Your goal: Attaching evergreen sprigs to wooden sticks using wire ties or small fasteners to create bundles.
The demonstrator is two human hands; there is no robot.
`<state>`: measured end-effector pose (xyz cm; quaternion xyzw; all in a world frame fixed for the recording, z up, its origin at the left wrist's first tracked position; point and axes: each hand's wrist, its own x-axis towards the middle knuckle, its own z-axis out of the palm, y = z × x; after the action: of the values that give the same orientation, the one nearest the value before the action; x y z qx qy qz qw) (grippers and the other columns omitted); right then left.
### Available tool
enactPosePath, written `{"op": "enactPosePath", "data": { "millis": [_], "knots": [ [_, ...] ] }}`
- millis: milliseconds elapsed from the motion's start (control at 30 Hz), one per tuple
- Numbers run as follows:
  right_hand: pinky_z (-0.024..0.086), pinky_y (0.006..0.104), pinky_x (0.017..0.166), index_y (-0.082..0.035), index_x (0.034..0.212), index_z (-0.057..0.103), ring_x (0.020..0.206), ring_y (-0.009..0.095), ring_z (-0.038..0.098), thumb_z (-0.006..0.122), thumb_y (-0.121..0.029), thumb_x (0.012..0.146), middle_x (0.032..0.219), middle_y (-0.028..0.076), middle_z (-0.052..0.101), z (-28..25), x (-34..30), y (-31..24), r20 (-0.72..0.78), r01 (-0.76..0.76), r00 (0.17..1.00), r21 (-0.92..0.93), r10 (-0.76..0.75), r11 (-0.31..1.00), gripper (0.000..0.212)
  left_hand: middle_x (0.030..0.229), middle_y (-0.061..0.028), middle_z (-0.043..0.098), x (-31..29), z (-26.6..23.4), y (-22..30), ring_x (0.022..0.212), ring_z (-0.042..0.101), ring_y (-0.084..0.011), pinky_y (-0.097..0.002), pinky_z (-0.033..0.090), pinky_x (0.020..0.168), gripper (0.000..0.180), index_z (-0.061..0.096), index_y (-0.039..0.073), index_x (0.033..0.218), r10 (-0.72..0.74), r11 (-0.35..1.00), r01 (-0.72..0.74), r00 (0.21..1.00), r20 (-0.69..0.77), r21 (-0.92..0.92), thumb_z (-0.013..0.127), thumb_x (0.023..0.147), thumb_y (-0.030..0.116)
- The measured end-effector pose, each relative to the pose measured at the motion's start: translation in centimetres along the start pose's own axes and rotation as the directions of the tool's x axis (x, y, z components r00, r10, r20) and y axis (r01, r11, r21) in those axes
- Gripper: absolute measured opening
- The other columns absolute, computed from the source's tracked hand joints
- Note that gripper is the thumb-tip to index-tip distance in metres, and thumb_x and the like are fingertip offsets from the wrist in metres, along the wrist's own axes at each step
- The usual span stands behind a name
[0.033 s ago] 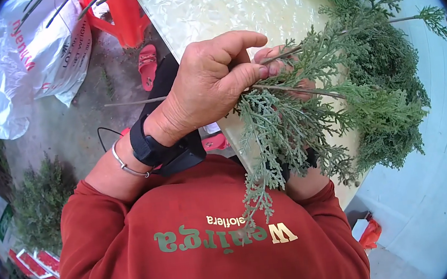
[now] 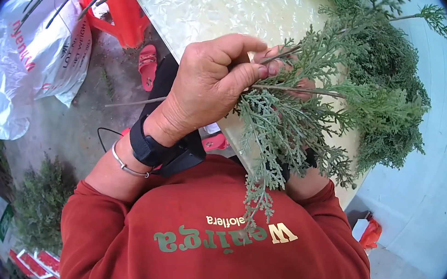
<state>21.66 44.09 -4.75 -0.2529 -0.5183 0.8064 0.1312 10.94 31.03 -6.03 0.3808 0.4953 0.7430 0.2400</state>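
My left hand (image 2: 203,84) is closed above the table's near edge, its thumb and fingers pinching a cut stem of an evergreen sprig (image 2: 274,56). Leafy grey-green branches (image 2: 269,129) hang down from there in front of my red sweatshirt. Mostly hidden behind this foliage, my right hand (image 2: 306,87) is wrapped round the bunch, with its fingertips meeting my left thumb. A long bare stem (image 2: 134,102) passes behind my left wrist and sticks out to the left. Other sprig tips reach far right.
A pale, glossy-covered table (image 2: 209,14) lies beyond my hands. More cut greenery (image 2: 388,60) is heaped along its right side. On the floor at left are a white sack (image 2: 48,49), a red plastic stool (image 2: 121,19), a pink slipper (image 2: 148,66) and a leafy pile (image 2: 43,198).
The sprig tips at the far right have shifted very slightly. Both hands keep almost the same place and grip.
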Motion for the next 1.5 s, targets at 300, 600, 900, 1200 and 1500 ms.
{"op": "enactPosePath", "data": {
  "millis": [300, 600, 900, 1200, 1500],
  "knots": [
    [0.053, 0.0291, 0.057, 0.002, 0.104, 0.051, 0.068, 0.018, 0.062, 0.059, -0.014, 0.081, 0.089, 0.015, 0.061, 0.9, -1.2, -1.3, 0.019, -0.069, 0.997, 0.006, 0.069, 0.998, 0.029, 0.067, -0.0090, 0.060, 0.1, -0.6, -0.4, 0.061, 0.057, -0.0108, -0.0242, 0.045, 0.056, 0.006, 0.063, -0.003, 0.080, 0.048, 0.993, -0.047, 0.999, -0.003, 0.109, 0.063, 0.078, 0.003],
    [0.050, 0.0272, 0.068, -0.002, 0.095, 0.050, 0.080, 0.017, 0.058, 0.060, -0.018, 0.082, 0.088, 0.010, 0.057, -1.7, 1.2, -0.7, 0.273, -0.098, 0.959, 0.068, 0.076, 0.993, 0.023, 0.068, -0.0070, 0.061, 0.2, -0.9, -0.5, 0.064, 0.055, -0.0085, -0.0220, 0.044, 0.059, 0.007, 0.062, -0.004, 0.082, 0.012, 0.995, -0.018, 0.998, 0.067, 0.100, 0.064, 0.078, 0.002],
    [0.049, 0.0282, 0.068, -0.004, 0.087, 0.049, 0.072, 0.015, 0.050, 0.060, -0.015, 0.083, 0.082, 0.006, 0.049, -0.1, 0.3, 0.2, 0.066, 0.004, 0.998, 0.196, -0.017, 0.981, 0.017, 0.070, -0.0035, 0.061, 0.1, -0.7, -0.3, 0.067, 0.051, -0.0047, -0.0201, 0.044, 0.060, 0.009, 0.062, -0.004, 0.084, -0.037, 0.985, 0.039, 0.999, 0.017, -0.171, 0.064, 0.079, 0.002],
    [0.051, 0.0289, 0.066, -0.003, 0.091, 0.050, 0.074, 0.018, 0.054, 0.059, -0.010, 0.083, 0.086, 0.009, 0.051, -0.8, 1.0, -0.3, 0.180, 0.071, 0.978, 0.174, -0.102, 0.982, 0.015, 0.072, -0.0015, 0.061, -0.1, -1.0, -0.5, 0.068, 0.051, -0.0048, -0.0193, 0.044, 0.063, 0.010, 0.062, -0.004, 0.087, -0.037, 0.991, 0.042, 0.998, 0.046, -0.124, 0.063, 0.079, 0.001],
    [0.053, 0.0303, 0.067, 0.000, 0.097, 0.051, 0.081, 0.022, 0.058, 0.061, -0.008, 0.081, 0.095, 0.013, 0.053, -1.3, 1.2, -0.6, 0.219, 0.066, 0.972, 0.082, -0.083, 0.994, 0.020, 0.073, -0.0020, 0.061, 0.0, -0.8, -0.3, 0.069, 0.052, -0.0056, -0.0199, 0.044, 0.064, 0.009, 0.062, -0.005, 0.088, -0.023, 0.985, 0.030, 0.999, 0.042, -0.168, 0.062, 0.080, 0.000]
  ]
}}
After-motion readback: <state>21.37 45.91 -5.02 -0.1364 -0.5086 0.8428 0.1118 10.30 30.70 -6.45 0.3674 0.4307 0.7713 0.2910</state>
